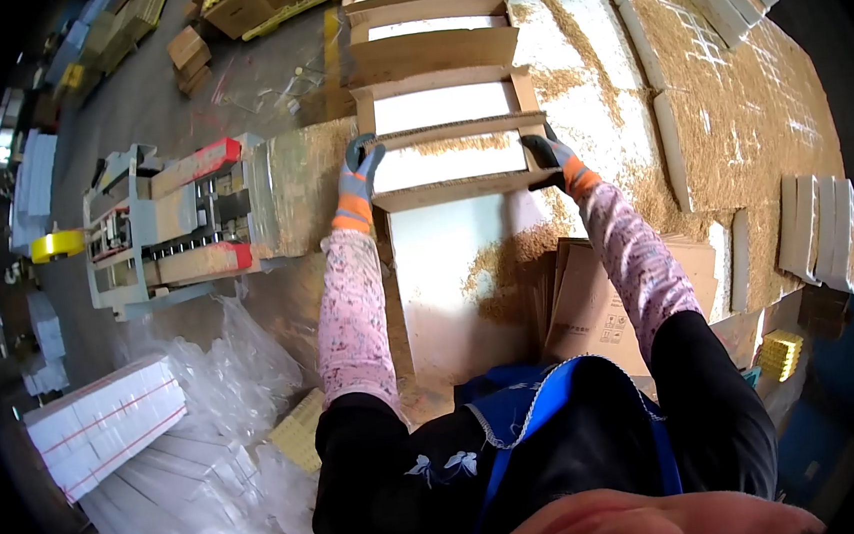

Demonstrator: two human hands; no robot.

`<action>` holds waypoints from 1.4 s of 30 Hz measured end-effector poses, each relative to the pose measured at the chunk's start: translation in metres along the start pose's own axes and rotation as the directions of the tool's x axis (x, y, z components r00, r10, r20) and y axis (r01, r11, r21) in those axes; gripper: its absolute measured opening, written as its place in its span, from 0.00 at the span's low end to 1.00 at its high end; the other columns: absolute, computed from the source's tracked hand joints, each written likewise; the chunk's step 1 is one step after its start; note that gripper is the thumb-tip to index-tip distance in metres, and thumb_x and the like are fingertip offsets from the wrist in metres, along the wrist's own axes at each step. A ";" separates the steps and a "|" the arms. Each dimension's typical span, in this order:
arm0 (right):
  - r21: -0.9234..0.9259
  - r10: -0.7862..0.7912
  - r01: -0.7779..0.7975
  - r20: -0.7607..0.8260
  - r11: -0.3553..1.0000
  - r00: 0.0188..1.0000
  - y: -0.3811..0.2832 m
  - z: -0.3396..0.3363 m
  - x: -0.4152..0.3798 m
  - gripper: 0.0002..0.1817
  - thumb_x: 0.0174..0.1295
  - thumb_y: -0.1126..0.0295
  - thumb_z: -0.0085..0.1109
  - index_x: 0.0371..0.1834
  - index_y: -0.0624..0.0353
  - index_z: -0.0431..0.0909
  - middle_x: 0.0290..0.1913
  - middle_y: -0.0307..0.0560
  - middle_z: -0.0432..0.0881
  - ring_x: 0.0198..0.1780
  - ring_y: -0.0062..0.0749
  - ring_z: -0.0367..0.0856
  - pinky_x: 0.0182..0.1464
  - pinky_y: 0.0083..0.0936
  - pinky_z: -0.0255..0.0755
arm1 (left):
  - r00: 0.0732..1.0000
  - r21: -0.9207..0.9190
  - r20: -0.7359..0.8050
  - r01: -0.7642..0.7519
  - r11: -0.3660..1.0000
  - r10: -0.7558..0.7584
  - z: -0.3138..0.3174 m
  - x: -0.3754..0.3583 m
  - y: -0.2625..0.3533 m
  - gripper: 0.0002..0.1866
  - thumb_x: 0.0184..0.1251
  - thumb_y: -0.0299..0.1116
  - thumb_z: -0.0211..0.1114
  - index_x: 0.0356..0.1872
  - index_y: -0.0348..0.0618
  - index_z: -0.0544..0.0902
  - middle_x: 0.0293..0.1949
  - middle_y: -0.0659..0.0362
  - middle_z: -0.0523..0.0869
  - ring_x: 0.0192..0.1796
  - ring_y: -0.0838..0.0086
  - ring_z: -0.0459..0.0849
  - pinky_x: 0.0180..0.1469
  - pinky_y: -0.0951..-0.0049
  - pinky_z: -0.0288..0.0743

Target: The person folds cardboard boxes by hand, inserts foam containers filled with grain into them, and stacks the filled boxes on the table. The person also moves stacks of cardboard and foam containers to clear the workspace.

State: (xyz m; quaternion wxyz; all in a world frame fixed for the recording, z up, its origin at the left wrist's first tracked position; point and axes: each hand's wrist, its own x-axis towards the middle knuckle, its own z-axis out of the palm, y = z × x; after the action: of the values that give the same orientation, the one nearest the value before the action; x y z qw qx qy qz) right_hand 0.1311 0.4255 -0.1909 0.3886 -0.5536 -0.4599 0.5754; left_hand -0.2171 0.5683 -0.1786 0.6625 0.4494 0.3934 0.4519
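Gloved left hand [358, 175] and right hand [559, 159] observed with fingers grasping opposite ends of an open cardboard carton [461, 191], at the worktable's [449, 285] left edge.

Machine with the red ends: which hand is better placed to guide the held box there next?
Left, I'd judge: the left hand grips the box at the end nearer the machine; the right hand holds the far end.

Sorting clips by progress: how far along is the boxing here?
Several boxes beyond the hands look filled with something white. The left hand and right hand hold the nearest box, also filled but open. Probably left: closing these open boxes, and folding the flat cartons by the right forearm.
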 end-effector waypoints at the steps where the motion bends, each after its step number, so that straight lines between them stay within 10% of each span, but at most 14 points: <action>1: 0.178 0.174 -0.171 -0.002 0.969 0.985 -0.019 0.002 0.007 0.25 0.60 0.73 0.54 0.63 0.53 0.64 0.59 0.44 0.67 0.55 0.35 0.71 0.38 0.33 0.82 | 1.000 -0.039 0.003 -0.004 0.999 0.004 -0.004 0.018 -0.004 0.13 0.60 0.24 0.63 0.47 0.40 0.77 0.41 0.61 0.78 0.41 0.77 0.77 0.47 0.79 0.73; 4: 0.307 0.238 -0.211 -0.053 0.928 0.970 -0.045 0.001 0.023 0.31 0.53 0.71 0.63 0.62 0.50 0.65 0.61 0.44 0.64 0.56 0.37 0.71 0.36 0.33 0.82 | 0.988 0.163 -0.036 0.154 0.975 -0.150 -0.009 0.050 0.001 0.13 0.60 0.29 0.64 0.47 0.42 0.78 0.42 0.62 0.80 0.44 0.76 0.78 0.49 0.77 0.72; 5: -0.435 -0.333 0.327 0.063 0.839 0.941 -0.002 -0.015 0.037 0.43 0.39 0.73 0.73 0.64 0.50 0.62 0.61 0.45 0.63 0.59 0.42 0.69 0.45 0.34 0.80 | 0.982 0.226 -0.033 0.191 0.955 -0.188 -0.006 0.053 0.008 0.14 0.63 0.33 0.62 0.49 0.42 0.77 0.44 0.61 0.79 0.46 0.74 0.78 0.51 0.75 0.71; 6: -0.535 -0.411 0.402 0.108 0.743 0.905 0.003 -0.020 0.045 0.49 0.33 0.73 0.76 0.65 0.49 0.60 0.62 0.46 0.62 0.62 0.44 0.65 0.52 0.35 0.76 | 0.982 0.237 -0.027 0.188 0.953 -0.187 -0.008 0.054 0.009 0.14 0.63 0.33 0.62 0.49 0.42 0.77 0.44 0.61 0.79 0.46 0.74 0.78 0.51 0.75 0.71; 10: -0.634 -0.383 0.319 0.039 0.704 0.923 -0.009 -0.013 0.028 0.58 0.24 0.75 0.79 0.67 0.48 0.56 0.67 0.49 0.58 0.68 0.47 0.54 0.66 0.34 0.61 | 0.945 -0.292 -0.136 0.249 0.923 -0.297 0.017 0.021 0.041 0.26 0.69 0.47 0.49 0.61 0.42 0.66 0.58 0.56 0.71 0.60 0.65 0.70 0.62 0.65 0.63; 13: 0.419 0.305 -0.191 -0.225 0.888 0.925 -0.058 -0.017 -0.019 0.39 0.49 0.51 0.64 0.66 0.41 0.61 0.71 0.41 0.52 0.70 0.41 0.53 0.55 0.37 0.69 | 0.848 -0.410 -0.488 -0.014 0.912 -0.207 -0.014 -0.010 0.004 0.28 0.70 0.48 0.45 0.65 0.41 0.62 0.62 0.53 0.68 0.63 0.62 0.67 0.66 0.62 0.59; 16: 0.126 -0.078 0.155 -0.475 0.980 0.876 -0.068 -0.041 -0.116 0.25 0.61 0.60 0.55 0.61 0.57 0.68 0.59 0.49 0.72 0.60 0.33 0.69 0.61 0.26 0.62 | 0.874 -0.136 -0.461 0.097 0.986 -0.150 -0.010 -0.104 -0.022 0.25 0.71 0.46 0.45 0.61 0.41 0.69 0.58 0.54 0.74 0.59 0.66 0.72 0.64 0.65 0.61; 21: -0.672 -0.488 -0.166 -0.665 0.722 0.565 -0.002 -0.093 -0.353 0.23 0.53 0.71 0.56 0.55 0.62 0.72 0.57 0.54 0.71 0.60 0.47 0.68 0.63 0.34 0.61 | 0.814 0.095 -0.053 0.581 0.808 -0.578 0.079 -0.293 -0.057 0.24 0.67 0.44 0.56 0.60 0.44 0.69 0.53 0.60 0.78 0.51 0.73 0.78 0.55 0.70 0.67; 25: -0.439 -0.188 -0.374 -0.816 0.817 0.546 0.047 -0.046 -0.498 0.32 0.51 0.66 0.61 0.62 0.62 0.64 0.61 0.61 0.66 0.63 0.51 0.64 0.64 0.38 0.58 | 0.967 0.622 0.000 0.198 0.758 -0.253 0.162 -0.387 -0.075 0.27 0.64 0.41 0.59 0.60 0.37 0.68 0.53 0.53 0.76 0.54 0.66 0.75 0.56 0.69 0.68; 27: -0.269 0.152 -0.594 -0.814 0.758 0.561 0.138 -0.015 -0.537 0.40 0.52 0.61 0.64 0.67 0.62 0.56 0.63 0.62 0.63 0.65 0.54 0.61 0.64 0.37 0.58 | 0.919 0.641 -0.073 0.341 0.687 -0.388 0.201 -0.406 -0.065 0.32 0.62 0.44 0.61 0.60 0.33 0.64 0.54 0.49 0.75 0.57 0.63 0.73 0.58 0.69 0.66; 29: -0.098 0.232 -0.428 -0.721 0.898 0.652 0.127 -0.005 -0.532 0.49 0.50 0.57 0.67 0.70 0.63 0.48 0.65 0.63 0.60 0.66 0.52 0.60 0.64 0.33 0.58 | 0.971 0.671 -0.197 0.234 0.704 -0.135 0.219 -0.421 -0.081 0.38 0.59 0.44 0.65 0.63 0.31 0.59 0.56 0.47 0.74 0.58 0.62 0.73 0.59 0.69 0.64; 32: -0.063 0.084 -0.160 -0.634 0.985 0.769 0.076 -0.036 -0.532 0.53 0.48 0.64 0.70 0.71 0.66 0.42 0.63 0.61 0.65 0.62 0.42 0.67 0.60 0.29 0.64 | 0.978 0.731 -0.145 0.209 0.650 -0.151 0.236 -0.420 -0.040 0.42 0.57 0.42 0.67 0.66 0.33 0.54 0.58 0.46 0.73 0.60 0.62 0.72 0.61 0.69 0.63; 37: -0.028 -0.088 0.089 -0.585 0.996 0.806 -0.050 -0.105 -0.541 0.23 0.47 0.73 0.68 0.48 0.68 0.76 0.47 0.53 0.80 0.55 0.28 0.74 0.53 0.23 0.70 | 0.996 0.756 0.040 -0.079 0.650 0.075 0.286 -0.410 0.075 0.26 0.53 0.41 0.70 0.51 0.36 0.77 0.48 0.49 0.81 0.55 0.63 0.76 0.57 0.69 0.68; 42: -0.536 -0.542 0.181 -0.658 0.825 0.522 -0.059 -0.136 -0.474 0.12 0.49 0.71 0.67 0.35 0.64 0.79 0.37 0.44 0.79 0.42 0.25 0.75 0.43 0.20 0.71 | 0.891 0.848 0.263 -0.396 0.353 0.369 0.287 -0.356 0.080 0.15 0.55 0.38 0.68 0.39 0.39 0.83 0.38 0.53 0.85 0.39 0.63 0.82 0.45 0.70 0.74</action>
State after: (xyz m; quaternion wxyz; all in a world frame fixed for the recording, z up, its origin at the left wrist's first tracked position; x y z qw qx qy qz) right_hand 0.3030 0.0018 0.0029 0.5406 -0.7043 -0.4552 0.0669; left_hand -0.0704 0.1752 0.0204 0.2114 0.8109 0.4449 0.3159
